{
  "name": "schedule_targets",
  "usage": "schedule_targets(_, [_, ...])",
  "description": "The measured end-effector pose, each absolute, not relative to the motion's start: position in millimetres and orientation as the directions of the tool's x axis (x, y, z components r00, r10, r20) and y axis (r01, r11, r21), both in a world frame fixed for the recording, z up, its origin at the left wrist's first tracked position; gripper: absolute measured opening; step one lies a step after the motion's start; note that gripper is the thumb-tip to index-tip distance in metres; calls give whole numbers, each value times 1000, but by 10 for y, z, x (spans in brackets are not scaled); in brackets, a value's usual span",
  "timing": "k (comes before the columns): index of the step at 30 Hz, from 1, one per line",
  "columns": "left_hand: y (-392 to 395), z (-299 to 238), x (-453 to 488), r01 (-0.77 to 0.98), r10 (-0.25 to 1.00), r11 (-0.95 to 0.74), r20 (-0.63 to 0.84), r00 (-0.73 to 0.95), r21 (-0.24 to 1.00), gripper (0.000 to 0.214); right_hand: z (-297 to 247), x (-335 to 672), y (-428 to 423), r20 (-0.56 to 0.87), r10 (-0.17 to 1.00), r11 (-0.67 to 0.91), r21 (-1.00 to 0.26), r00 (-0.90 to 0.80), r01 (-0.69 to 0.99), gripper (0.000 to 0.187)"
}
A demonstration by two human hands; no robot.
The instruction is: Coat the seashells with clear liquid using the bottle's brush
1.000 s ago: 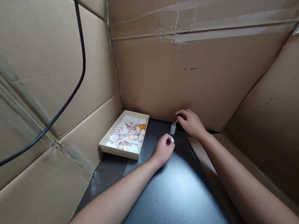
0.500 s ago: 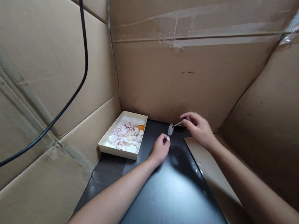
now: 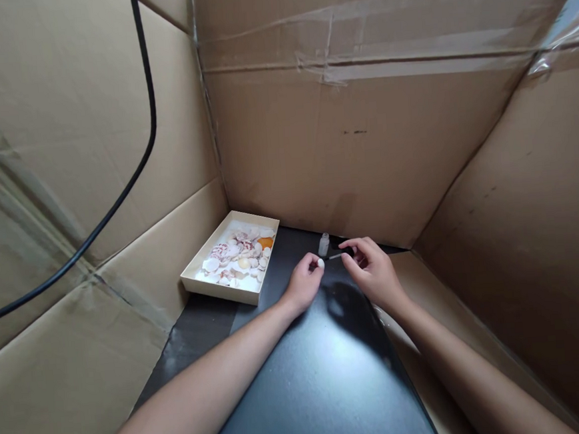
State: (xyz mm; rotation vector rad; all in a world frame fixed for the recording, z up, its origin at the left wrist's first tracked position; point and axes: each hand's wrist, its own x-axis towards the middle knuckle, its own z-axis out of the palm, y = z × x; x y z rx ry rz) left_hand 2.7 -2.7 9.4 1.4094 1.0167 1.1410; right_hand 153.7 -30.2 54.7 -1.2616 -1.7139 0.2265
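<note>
My left hand (image 3: 303, 285) is closed, with a small white seashell (image 3: 320, 263) pinched at its fingertips. In my right hand (image 3: 375, 274) is a dark-capped applicator brush (image 3: 335, 256), gripped between thumb and fingers. The brush's thin stem points left, its dark tip close to the shell; whether they touch I cannot tell. A small whitish, translucent bottle (image 3: 324, 246) stands uncapped just beyond my left fingertips. To the left of that hand lies a shallow cream tray (image 3: 220, 291) holding several seashells (image 3: 242, 247), pale, reddish-striped and one orange.
Cardboard walls (image 3: 304, 149) enclose the dark work surface (image 3: 302, 383) at the back and both sides. A black cable (image 3: 118, 202) hangs in front of the left wall. Flat cardboard (image 3: 435, 286) lies under and beyond my right forearm.
My right hand has brought the brush away from the bottle's mouth, down and left toward the shell. My left hand still holds the shell. The whole view has shifted slightly.
</note>
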Motion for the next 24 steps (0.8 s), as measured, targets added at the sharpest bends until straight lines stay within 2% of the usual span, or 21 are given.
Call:
schedule_targets(7, [-33,104,21,16,967,-146,139,213,989,11,536,1528,-322,574,817,452,-574,-58,682,17])
schedule_targets(21, [-44,123,20,13,969,-125,119,215,992,9,527,1520,-341,620,780,515,-556,-86,652,16])
schedule_targets(24, [-47,135,18,3,971,-104,101,215,995,8,513,1512,-346,594,799,481,-534,-96,696,16])
